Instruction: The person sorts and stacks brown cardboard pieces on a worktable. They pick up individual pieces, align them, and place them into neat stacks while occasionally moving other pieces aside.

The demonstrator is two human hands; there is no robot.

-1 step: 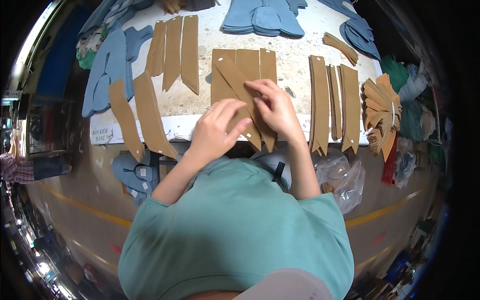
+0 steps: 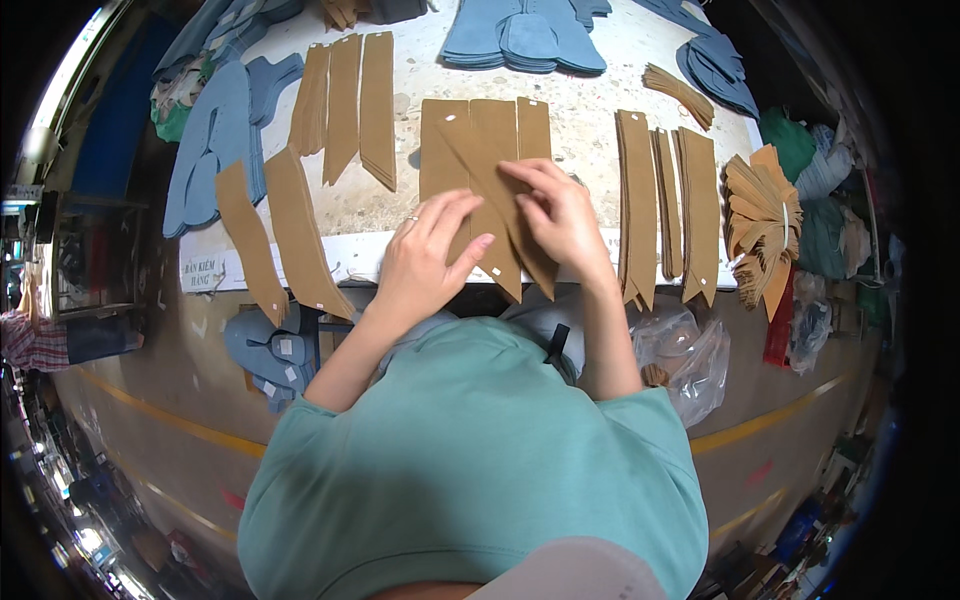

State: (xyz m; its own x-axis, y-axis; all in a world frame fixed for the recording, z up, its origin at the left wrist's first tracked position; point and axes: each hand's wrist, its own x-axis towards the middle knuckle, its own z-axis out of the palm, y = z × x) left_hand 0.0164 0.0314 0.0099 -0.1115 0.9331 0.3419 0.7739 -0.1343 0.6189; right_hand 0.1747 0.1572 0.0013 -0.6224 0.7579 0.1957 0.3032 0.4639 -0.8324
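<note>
Three brown fabric strips [image 2: 443, 150] with pointed lower ends lie side by side in front of me. Across them slants another brown strip [image 2: 490, 190], slightly blurred, a white sticker near its top. My right hand [image 2: 560, 220] is closed at the right edge of this slanting strip, fingertips on its upper face; the thumb's contact is partly hidden. My left hand [image 2: 430, 250] is over the left strips, palm down, fingers stretched and thumb apart. Its fingertips are beside the slanting strip's left edge, and whether they touch it I cannot tell.
More brown strips [image 2: 343, 105] lie to the left, two [image 2: 300, 230] overhanging the front edge. Brown stacks [image 2: 637, 210] and a tied, fanned brown bundle [image 2: 765, 220] lie right. Blue cut pieces [image 2: 525, 40] sit at the back and blue panels [image 2: 210, 140] at left. A plastic bag [image 2: 690, 365] hangs below.
The slanting strip has shifted slightly and its upper part now looks blurred and bent. My right hand has moved a little to the right; my left fingers have drawn slightly back.
</note>
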